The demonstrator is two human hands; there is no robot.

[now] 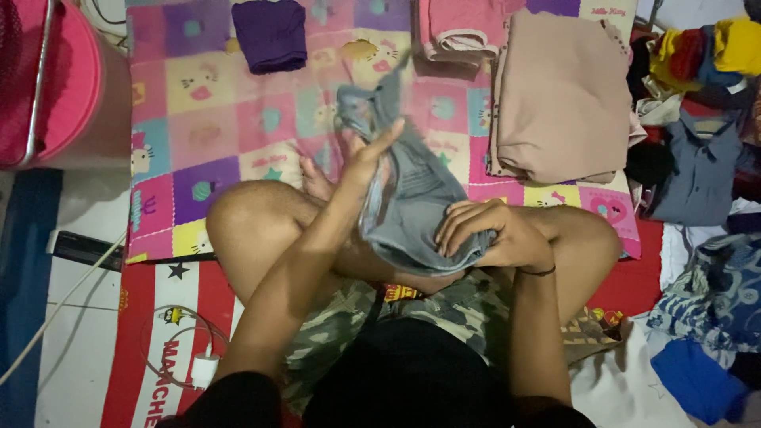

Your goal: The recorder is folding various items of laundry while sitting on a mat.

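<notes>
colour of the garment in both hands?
Grey-blue, plain. The garment is held by the left hand and right hand; head view shows it.

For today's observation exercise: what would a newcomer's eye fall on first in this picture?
In the middle, the left hand and right hand hold a grey garment over crossed legs. Behind lies a bright patchwork blanket with a folded beige cloth on it. A heap of clothes fills the right edge.
</notes>
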